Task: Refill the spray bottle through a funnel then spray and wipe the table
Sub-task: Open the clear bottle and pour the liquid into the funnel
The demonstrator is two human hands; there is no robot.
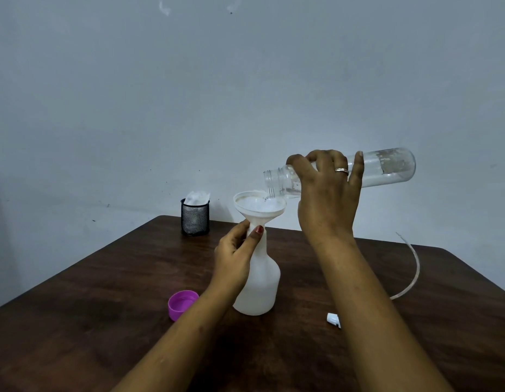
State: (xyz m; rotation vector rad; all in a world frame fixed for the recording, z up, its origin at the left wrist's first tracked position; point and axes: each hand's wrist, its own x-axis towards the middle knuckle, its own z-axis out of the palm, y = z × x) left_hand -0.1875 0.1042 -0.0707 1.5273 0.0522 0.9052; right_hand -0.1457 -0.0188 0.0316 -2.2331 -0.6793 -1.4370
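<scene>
A white spray bottle [259, 287] without its head stands upright on the dark wooden table [104, 321]. A white funnel [259, 206] sits in its neck and holds liquid. My left hand [235, 257] grips the bottle's neck just under the funnel. My right hand [327, 193] holds a clear plastic bottle [387, 168] tipped almost level, its open mouth over the funnel's right rim, pouring. The sprayer head [333, 319] lies to the right, mostly hidden by my right forearm; its long dip tube [414, 267] curves away behind.
A purple cap [182, 304] lies open side up just left of the spray bottle. A black mesh cup [195, 219] with white cloth or paper in it stands at the table's far edge. A pale wall rises close behind the table.
</scene>
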